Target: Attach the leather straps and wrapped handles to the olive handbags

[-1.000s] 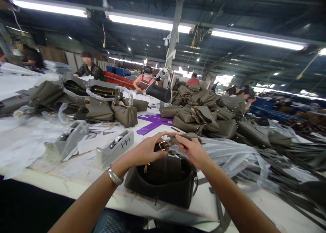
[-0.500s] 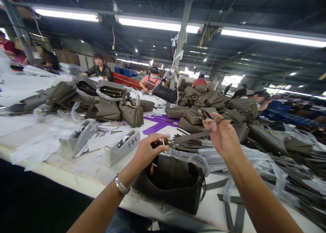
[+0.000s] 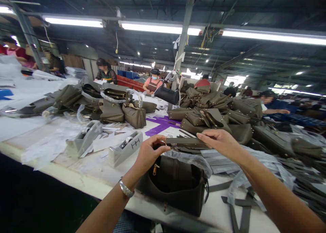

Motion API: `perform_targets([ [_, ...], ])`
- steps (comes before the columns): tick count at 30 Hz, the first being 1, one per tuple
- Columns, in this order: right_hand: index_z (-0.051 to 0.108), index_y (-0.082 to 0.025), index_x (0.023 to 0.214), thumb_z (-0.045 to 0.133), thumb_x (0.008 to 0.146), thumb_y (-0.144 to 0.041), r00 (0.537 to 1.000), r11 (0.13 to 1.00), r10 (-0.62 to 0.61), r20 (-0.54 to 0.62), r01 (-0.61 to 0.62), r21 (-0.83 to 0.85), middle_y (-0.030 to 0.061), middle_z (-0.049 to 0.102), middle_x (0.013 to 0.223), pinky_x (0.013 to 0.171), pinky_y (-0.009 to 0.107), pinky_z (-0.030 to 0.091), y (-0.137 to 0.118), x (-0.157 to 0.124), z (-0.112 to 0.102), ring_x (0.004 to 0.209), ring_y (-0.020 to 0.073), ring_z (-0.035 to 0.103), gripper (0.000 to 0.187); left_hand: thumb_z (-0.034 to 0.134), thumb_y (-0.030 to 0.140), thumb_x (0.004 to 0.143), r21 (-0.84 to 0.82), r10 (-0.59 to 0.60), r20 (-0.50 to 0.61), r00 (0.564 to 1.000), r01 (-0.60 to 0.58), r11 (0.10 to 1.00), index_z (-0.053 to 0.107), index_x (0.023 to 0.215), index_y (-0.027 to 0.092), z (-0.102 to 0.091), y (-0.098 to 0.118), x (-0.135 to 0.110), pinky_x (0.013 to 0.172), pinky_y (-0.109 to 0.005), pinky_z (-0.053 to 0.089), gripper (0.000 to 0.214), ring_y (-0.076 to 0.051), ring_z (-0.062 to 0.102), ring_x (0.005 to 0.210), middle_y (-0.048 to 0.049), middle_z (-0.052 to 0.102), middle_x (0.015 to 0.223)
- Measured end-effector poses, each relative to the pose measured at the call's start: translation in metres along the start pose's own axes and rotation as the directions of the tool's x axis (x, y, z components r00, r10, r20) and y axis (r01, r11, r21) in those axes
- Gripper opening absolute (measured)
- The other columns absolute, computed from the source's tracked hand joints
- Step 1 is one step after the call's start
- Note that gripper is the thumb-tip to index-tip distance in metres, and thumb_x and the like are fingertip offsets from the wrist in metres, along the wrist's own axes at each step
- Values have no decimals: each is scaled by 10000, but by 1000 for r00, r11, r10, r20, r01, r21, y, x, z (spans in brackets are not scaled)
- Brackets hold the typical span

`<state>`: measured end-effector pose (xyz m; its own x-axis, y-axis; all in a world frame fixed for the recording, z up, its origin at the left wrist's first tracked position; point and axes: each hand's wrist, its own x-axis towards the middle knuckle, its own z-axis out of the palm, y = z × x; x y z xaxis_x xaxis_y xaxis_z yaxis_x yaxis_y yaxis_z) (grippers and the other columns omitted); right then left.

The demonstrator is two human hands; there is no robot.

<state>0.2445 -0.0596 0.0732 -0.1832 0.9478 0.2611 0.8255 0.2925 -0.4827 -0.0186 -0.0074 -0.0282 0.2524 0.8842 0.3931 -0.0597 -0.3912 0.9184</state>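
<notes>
The table (image 3: 76,178) carries an open olive bag (image 3: 173,189) just below both hands. Above its mouth a strap (image 3: 187,142) runs level between them, seemingly to hold it taut. The left hand (image 3: 149,153) pinches one end and the right hand (image 3: 221,141) pinches the other.

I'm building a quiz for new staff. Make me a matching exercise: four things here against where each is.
1 strap
2 open handbag
3 nearer tape dispenser
4 bracelet

A on the left wrist
B between left hand and right hand
C on the table, below the hands
D on the table, left of the open handbag

Pairs: 1-B, 2-C, 3-D, 4-A
</notes>
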Motion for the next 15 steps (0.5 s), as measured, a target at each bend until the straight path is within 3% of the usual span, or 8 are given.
perform_targets([
  [4, 465, -197, 561, 463, 921, -567, 998, 997, -43, 48, 46, -62, -36, 450, 546, 561, 251, 332, -6, -1, -5, 550, 119, 429, 516, 769, 324, 725, 49, 20, -13, 1000, -19, 999, 700, 969, 168, 0, -2, -2, 782, -286, 523, 298, -203, 668, 861, -51, 724, 934],
  [15, 544, -191, 598, 501, 908, -539, 1000, 997, -16, 9, 17, -70, -48, 480, 534, 518, 242, 304, -23, -8, -12, 525, 108, 429, 468, 754, 309, 742, 50, 32, -12, 999, -32, 998, 696, 985, 174, -1, 1, -9, 762, -290, 524, 284, -197, 671, 825, -41, 729, 885],
])
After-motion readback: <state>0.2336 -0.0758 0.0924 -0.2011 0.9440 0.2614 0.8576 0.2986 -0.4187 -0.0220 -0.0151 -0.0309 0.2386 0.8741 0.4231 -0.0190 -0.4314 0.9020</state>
